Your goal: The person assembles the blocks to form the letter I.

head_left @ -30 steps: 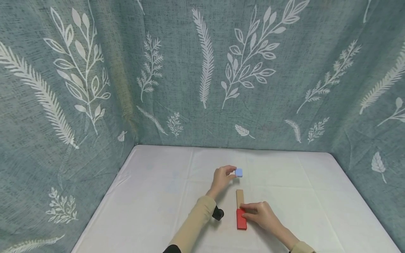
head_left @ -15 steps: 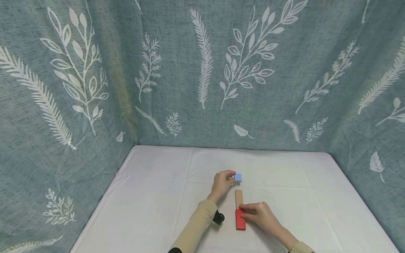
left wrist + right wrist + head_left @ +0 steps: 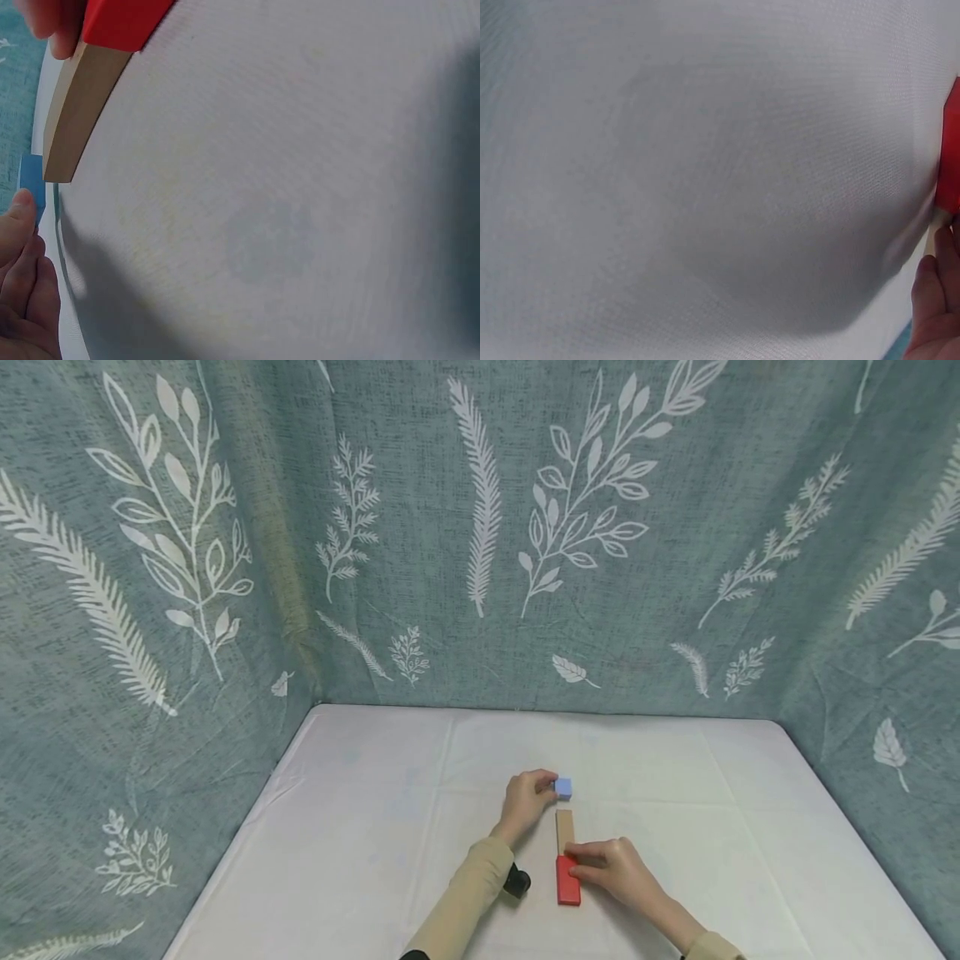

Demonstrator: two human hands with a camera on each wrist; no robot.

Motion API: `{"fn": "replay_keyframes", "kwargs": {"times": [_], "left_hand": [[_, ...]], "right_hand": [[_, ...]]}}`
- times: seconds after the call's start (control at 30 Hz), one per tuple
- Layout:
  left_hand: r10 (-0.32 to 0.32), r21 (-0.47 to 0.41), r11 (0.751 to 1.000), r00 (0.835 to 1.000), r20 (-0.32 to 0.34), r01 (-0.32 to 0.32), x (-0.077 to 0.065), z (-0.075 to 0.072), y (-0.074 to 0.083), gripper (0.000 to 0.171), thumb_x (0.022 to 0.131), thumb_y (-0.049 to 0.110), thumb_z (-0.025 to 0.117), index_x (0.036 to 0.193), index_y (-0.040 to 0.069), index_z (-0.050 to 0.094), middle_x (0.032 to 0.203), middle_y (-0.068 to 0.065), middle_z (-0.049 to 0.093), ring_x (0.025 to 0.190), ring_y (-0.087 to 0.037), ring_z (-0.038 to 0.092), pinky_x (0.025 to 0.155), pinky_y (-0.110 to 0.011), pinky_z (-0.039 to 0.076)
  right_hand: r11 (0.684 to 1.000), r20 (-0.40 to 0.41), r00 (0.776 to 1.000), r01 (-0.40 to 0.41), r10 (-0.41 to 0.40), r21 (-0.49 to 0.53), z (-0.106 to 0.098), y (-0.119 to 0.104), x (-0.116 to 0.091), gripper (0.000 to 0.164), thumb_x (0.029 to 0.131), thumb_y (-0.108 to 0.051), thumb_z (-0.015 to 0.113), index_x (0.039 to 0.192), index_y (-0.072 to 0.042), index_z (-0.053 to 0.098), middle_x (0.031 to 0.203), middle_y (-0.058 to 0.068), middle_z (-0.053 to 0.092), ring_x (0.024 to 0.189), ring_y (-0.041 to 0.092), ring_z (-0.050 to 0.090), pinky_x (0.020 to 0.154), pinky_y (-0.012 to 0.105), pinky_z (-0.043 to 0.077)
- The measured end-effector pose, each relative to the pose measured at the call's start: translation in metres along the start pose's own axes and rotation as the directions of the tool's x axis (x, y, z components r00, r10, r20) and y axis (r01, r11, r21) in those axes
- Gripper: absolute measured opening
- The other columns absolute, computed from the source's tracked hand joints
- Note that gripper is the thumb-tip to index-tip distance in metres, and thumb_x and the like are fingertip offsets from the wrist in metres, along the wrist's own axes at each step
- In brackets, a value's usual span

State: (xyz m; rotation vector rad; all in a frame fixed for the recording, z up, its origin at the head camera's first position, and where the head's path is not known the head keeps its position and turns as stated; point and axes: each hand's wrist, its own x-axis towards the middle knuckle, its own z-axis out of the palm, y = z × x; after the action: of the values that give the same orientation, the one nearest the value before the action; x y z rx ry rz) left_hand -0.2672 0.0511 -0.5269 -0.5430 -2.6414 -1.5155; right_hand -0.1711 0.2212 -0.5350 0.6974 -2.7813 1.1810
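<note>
Two blocks already lie end to end on the white tabletop (image 3: 375, 827): the red block (image 3: 567, 883) nearest the person, the tan wooden block (image 3: 564, 832) just beyond it. The right hand (image 3: 611, 870) rests its fingers on the joint where they meet, steadying them. The left hand (image 3: 527, 797) pinches the small blue cube (image 3: 563, 787) between thumb and fingertips, just past the tan block's far end. It seems one piece remains: whether the cube has touched down is unclear
</note>
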Motion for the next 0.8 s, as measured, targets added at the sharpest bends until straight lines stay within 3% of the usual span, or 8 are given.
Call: {"fn": "replay_keyframes", "kwargs": {"times": [0.8], "left_hand": [[-0.039, 0.035, 0.999, 0.999, 0.013, 0.039, -0.0038, 0.0025, 0.0009, 0.024, 0.08, -0.001, 0.068, 0.105, 0.0, 0.069, 0.107, -0.015, 0.071, 0.103, -0.028, 0.067, 0.09, -0.042, 0.055]], "right_hand": [[1.0, 0.009, 1.0, -0.013, 0.013, -0.003, 0.0003, 0.0014, 0.0, 0.033, 0.078, -0.021, 0.076, 0.105, -0.002, 0.073, 0.102, 0.006, 0.074, 0.097, 0.017, 0.069, 0.078, 0.022, 0.058]]}}
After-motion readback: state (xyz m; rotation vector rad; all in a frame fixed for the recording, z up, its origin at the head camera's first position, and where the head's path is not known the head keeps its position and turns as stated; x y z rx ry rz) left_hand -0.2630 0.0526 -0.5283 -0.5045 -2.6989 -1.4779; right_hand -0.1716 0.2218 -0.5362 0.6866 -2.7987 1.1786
